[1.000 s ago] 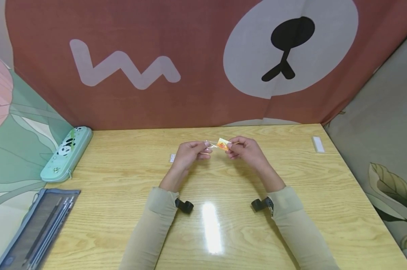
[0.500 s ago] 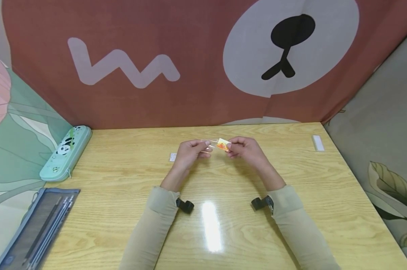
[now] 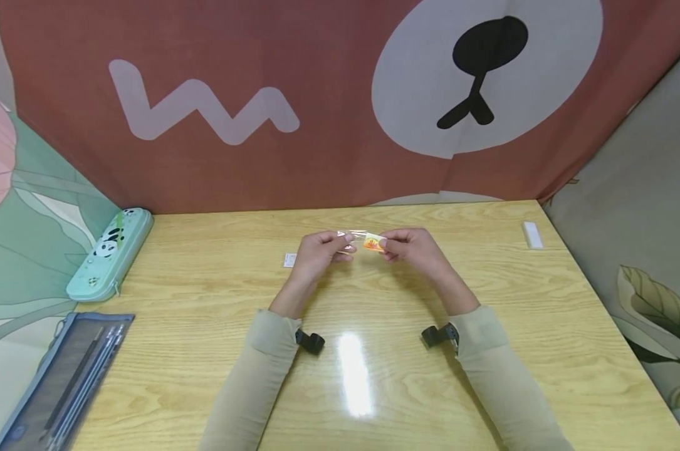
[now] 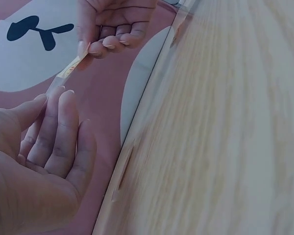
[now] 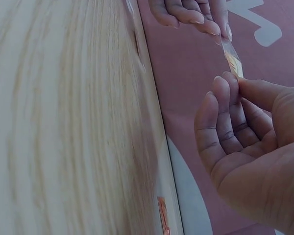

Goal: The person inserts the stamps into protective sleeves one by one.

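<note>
Both hands hold a small, thin piece between them above the table: a clear plastic film point(image 3: 356, 235) with a yellow-and-orange printed end point(image 3: 373, 242). The left hand point(image 3: 319, 252) pinches the clear side between thumb and forefinger, covering part of it. At the other side, the right hand point(image 3: 410, 247) grips the printed end with thumb and index finger. Seen from the left wrist, the piece looks almost edge-on, its printed part point(image 4: 69, 68) near the right fingertips. The right wrist view shows the film point(image 5: 229, 47) stretching from the left thumb to the printed part.
A small white printed slip point(image 3: 289, 260) lies beside the left hand. Toward the right edge of the table point(image 3: 543, 351) is a white block point(image 3: 532, 235). On the left sit a mint panda pencil case point(image 3: 111, 254) and a blue-edged mesh pouch point(image 3: 69, 376) with pencils.
The film between the hands has spread flatter and its printed end has turned more level. Both hands keep their grip and stay nearly in place, while the head view has tipped down slightly.
</note>
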A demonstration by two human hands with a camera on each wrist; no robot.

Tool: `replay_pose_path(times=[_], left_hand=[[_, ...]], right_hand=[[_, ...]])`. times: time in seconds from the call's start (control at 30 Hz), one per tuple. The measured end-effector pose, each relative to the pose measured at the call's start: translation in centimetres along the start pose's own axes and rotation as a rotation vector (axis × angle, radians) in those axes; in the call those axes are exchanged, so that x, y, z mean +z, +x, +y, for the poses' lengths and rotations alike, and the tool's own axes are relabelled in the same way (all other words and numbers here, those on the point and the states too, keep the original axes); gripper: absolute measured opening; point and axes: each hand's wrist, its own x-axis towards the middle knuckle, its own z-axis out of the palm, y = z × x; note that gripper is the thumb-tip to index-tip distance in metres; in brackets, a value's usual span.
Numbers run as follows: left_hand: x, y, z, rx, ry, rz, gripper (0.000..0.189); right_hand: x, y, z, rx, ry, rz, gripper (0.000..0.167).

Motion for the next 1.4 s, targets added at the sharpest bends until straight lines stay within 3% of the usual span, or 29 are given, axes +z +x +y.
replay_pose_path(times=[0.3,0.83,1.13,1.4], left_hand=[[-0.04,0.05,-0.09,-0.003,0.021,0.018,0.020],[0.31,-0.11,0.06,-0.048,0.038,-0.042,0.027],[0.61,-0.17,-0.07,-0.053,0.069,-0.072,0.023],[0.43,-0.25,0.06,-0.035,0.042,-0.036,0.023]], right_hand=[[0.07,-0.13,-0.21,0.005,-0.004,-0.011,0.033],[0.00,-0.10,-0.20,-0.005,-0.013,0.009,0.035],[0.16,-0.08,-0.17,-0.030,-0.026,0.031,0.026],[-0.16,-0.22,-0.04,-0.024,0.004,0.051,0.030]])
